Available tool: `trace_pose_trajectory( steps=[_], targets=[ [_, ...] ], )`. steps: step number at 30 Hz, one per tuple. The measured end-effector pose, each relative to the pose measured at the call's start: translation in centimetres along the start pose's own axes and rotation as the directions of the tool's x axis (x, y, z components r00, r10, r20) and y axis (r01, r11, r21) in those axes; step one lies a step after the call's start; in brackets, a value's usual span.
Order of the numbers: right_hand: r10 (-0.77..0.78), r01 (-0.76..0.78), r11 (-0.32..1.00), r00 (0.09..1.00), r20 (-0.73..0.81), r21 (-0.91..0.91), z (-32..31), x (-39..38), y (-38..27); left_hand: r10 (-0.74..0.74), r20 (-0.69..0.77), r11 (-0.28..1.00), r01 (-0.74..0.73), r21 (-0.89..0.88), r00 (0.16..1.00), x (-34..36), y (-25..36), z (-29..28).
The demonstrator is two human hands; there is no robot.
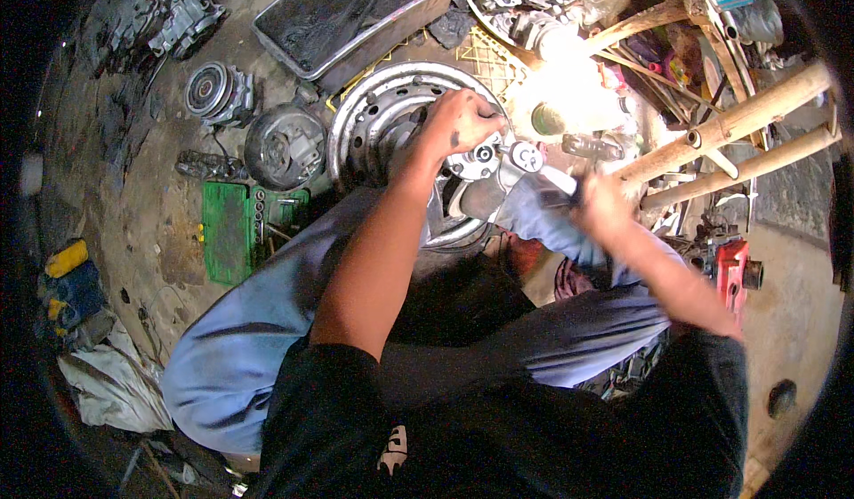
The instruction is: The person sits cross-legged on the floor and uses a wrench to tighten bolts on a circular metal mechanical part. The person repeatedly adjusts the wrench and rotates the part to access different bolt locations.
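On the steel wheel rim (342, 130) between my legs sits a greyish metal machine part (476, 163) with a round, bored face. My left hand (463, 124) is closed at its upper side, resting over the rim; what the fingers grip is hidden. To the right, my right hand (605, 204), smeared by motion, is wrapped round the end of a pale-handled tool (559, 179). A round metal head (526, 156) lies in line with that handle, close beside the machine part. Whether the tool is a hammer or a wrench is unclear.
A grimy rectangular tub (382, 41) holds a brush. Left stand a pulley unit (213, 90), a dark round pan (285, 146) and an open green socket case (229, 232). Bamboo poles (729, 125) and a bright lamp (565, 72) are at right, near a red jack-like tool (732, 272).
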State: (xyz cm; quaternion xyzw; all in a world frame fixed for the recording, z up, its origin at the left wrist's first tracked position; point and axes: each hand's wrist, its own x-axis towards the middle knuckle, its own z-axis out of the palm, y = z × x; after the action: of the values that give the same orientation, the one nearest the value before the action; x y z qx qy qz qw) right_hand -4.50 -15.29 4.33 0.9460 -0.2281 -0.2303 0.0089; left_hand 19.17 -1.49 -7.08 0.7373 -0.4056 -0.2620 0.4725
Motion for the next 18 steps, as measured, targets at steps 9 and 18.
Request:
trace_pose_trajectory(
  steps=[9, 18],
  targets=[
    [0.474, -0.356, 0.583, 0.879, 0.050, 0.731, 4.8, -4.0, -12.3, 0.007, 0.023, 0.999, -0.008, 0.032, 1.000, -0.4, 0.1, -0.3],
    [0.005, 0.005, 0.993, 0.996, 0.084, -0.119, -0.2, 3.5, 2.6, -0.022, 0.097, 1.000, 0.022, 0.006, 0.995, -0.2, 0.9, -0.6]
  ],
)
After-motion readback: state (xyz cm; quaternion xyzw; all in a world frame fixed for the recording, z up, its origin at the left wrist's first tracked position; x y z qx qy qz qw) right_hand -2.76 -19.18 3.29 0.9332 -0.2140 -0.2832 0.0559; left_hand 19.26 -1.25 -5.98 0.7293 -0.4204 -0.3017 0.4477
